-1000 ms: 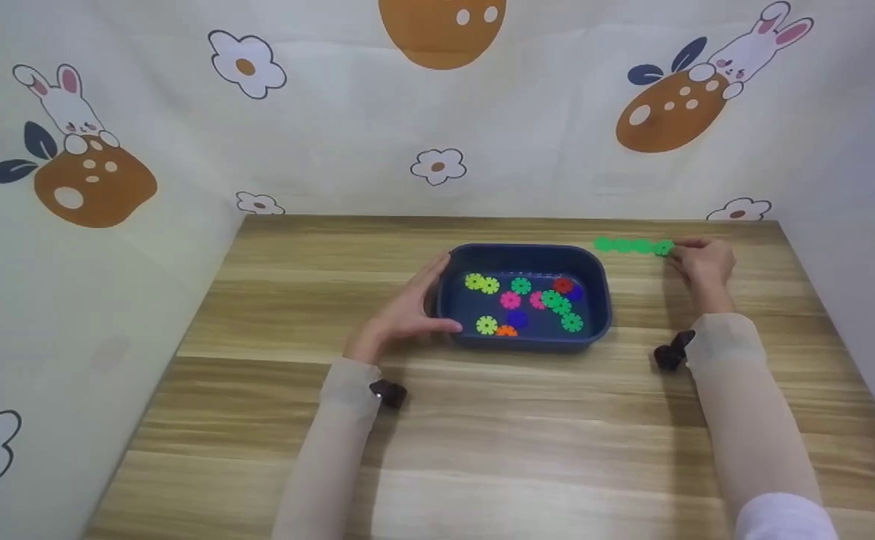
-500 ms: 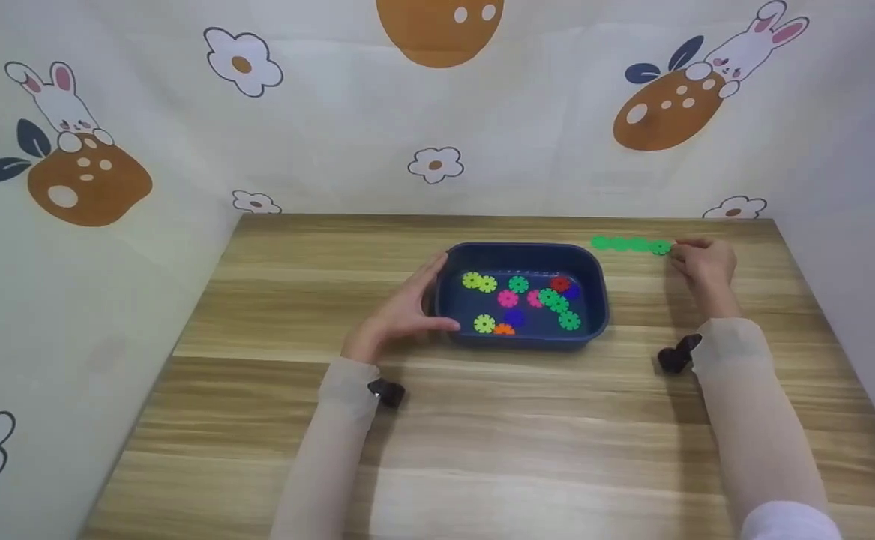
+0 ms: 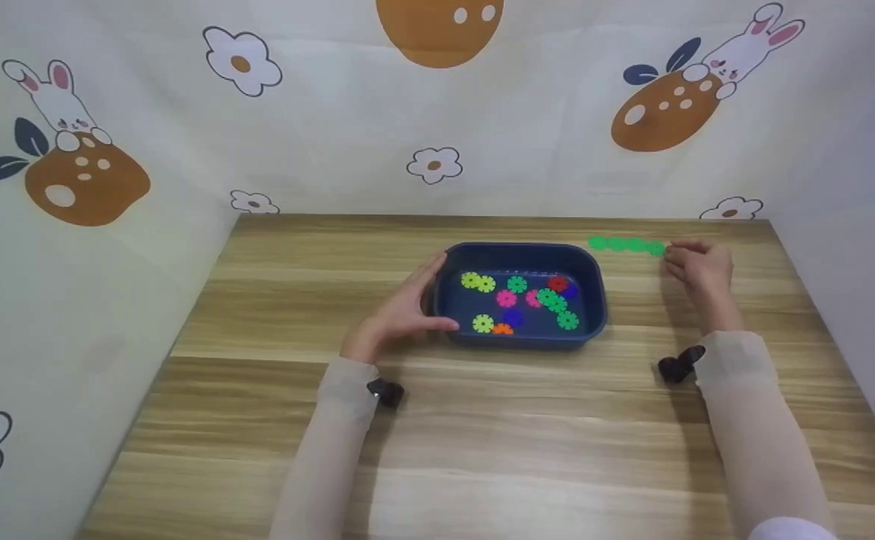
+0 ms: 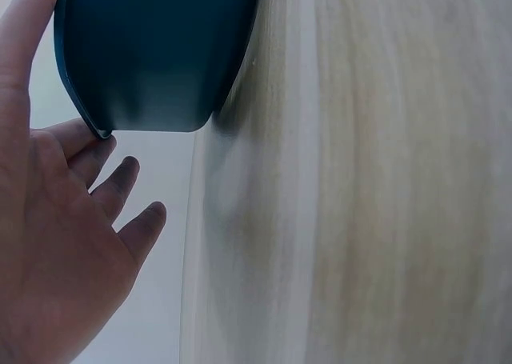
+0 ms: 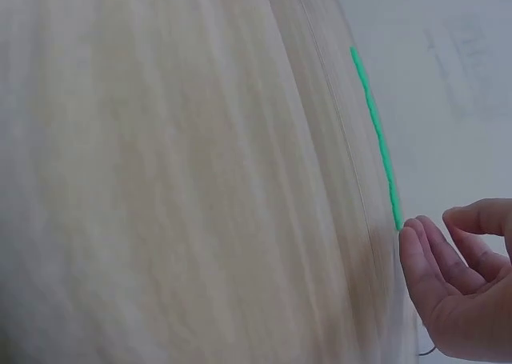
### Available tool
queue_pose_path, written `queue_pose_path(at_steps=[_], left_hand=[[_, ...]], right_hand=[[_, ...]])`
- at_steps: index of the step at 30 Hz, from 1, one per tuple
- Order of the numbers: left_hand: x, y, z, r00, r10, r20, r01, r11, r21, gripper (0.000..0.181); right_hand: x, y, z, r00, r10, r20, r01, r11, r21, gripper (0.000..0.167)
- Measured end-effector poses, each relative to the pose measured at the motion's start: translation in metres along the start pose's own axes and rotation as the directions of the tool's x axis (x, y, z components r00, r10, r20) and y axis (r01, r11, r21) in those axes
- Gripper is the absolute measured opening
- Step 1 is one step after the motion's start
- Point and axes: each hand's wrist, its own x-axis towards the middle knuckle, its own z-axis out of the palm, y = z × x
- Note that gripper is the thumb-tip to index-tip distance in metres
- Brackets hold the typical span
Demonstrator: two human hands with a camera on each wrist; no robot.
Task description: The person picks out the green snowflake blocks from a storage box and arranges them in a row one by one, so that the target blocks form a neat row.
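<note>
My left hand point(image 3: 407, 307) holds the left end of a dark blue tray point(image 3: 594, 324), thumb at its front corner and fingers at the back-left corner. Beneath the tray's edge, the other fingers spread loosely in the left wrist view. Several notched plastic discs lie in the tray, including a pink disc point(image 3: 506, 298) and a yellow disc point(image 3: 483, 323). A row of green discs point(image 3: 624, 244) lies flat near the table's back edge. At its right end, the fingertips of my right hand point(image 3: 707, 270) touch the row; in the right wrist view a gap shows between the loosely bent fingers.
The wood-grain table point(image 3: 474, 442) extends in front of the tray and to both sides. A patterned cloth point(image 3: 332, 127) hangs right behind its back edge. Small black wrist cameras point(image 3: 386, 392) sit below both wrists.
My right hand shifts slightly to the left against the end of the green row, and its wrist drops toward me. The left hand and tray stay as they were.
</note>
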Motion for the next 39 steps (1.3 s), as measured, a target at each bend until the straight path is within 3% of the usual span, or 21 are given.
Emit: queue_pose_path(at_steps=[4,11,18,28,34,39], left_hand=[[0.0,0.0,0.0,1.0,-0.003,-0.001,0.003,1.0,-0.004,0.117],[-0.001,0.001,0.0,1.0,0.002,-0.002,-0.002,1.0,-0.017,0.118],[-0.002,0.002,0.0,1.0,-0.013,-0.001,0.013,1.0,-0.023,0.118],[-0.002,0.003,0.0,1.0,-0.016,-0.004,0.016,0.999,-0.03,0.116],[-0.002,0.003,0.0,1.0,-0.021,0.0,0.021,0.999,-0.036,0.116],[-0.001,0.001,0.0,1.0,0.005,-0.016,-0.005,1.0,-0.001,0.117]], right_hand=[[-0.003,-0.001,0.002,1.0,-0.005,0.002,0.005,1.0,-0.021,0.038],[-0.021,-0.009,0.005,0.998,-0.036,0.06,0.029,0.994,0.106,0.021],[-0.027,-0.011,0.009,0.995,-0.05,0.084,0.043,0.996,0.079,0.027],[-0.036,-0.013,0.018,0.986,-0.099,0.133,0.082,0.988,0.128,0.013],[-0.038,-0.013,0.022,0.982,-0.11,0.151,0.091,0.988,0.125,0.014],[-0.037,-0.01,0.026,0.975,-0.158,0.155,0.143,0.984,0.102,0.016]])
